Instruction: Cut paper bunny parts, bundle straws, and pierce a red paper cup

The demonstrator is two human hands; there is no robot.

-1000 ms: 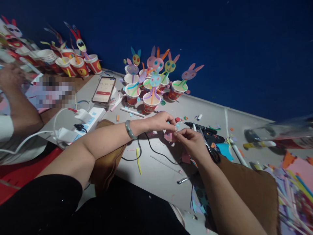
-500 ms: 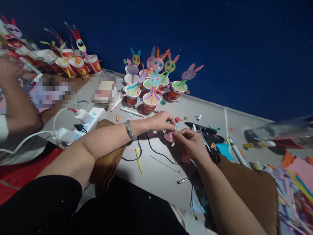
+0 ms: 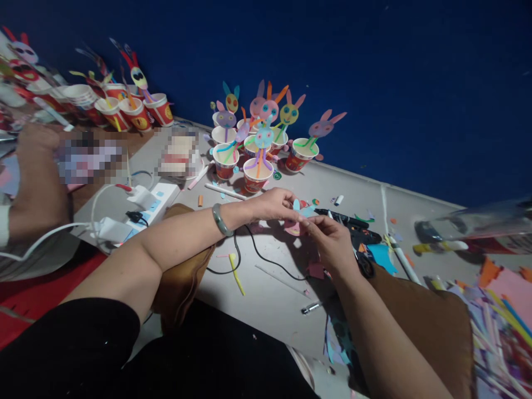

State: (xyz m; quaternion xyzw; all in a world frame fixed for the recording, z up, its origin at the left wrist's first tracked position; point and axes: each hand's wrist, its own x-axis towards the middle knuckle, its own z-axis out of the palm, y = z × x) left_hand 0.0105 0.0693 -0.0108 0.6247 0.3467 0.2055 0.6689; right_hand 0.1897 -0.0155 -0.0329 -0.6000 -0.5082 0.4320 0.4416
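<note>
A small pink paper cutout with light blue ear-shaped pieces is between my hands, above the table. My left hand, with a bangle at its wrist, comes in from the left and is closed on the cutout's upper edge. From the right, my right hand pinches its side, the fingertips of both hands almost touching. Fingers partly cover the cutout, so its face cannot be made out. Beyond them stand red paper cups holding paper rabbit heads with long coloured ears.
A white power strip with plugs and cables lies to the left. Black pens, scissors and paper scraps are right of my hands. A pen lies nearer. At the far left, another person's hand is at work.
The light blue ear-shaped pieces now show at the top of the pink cutout. My left fingertips have come down onto it, meeting the right ones. The other person's hand has moved lower.
</note>
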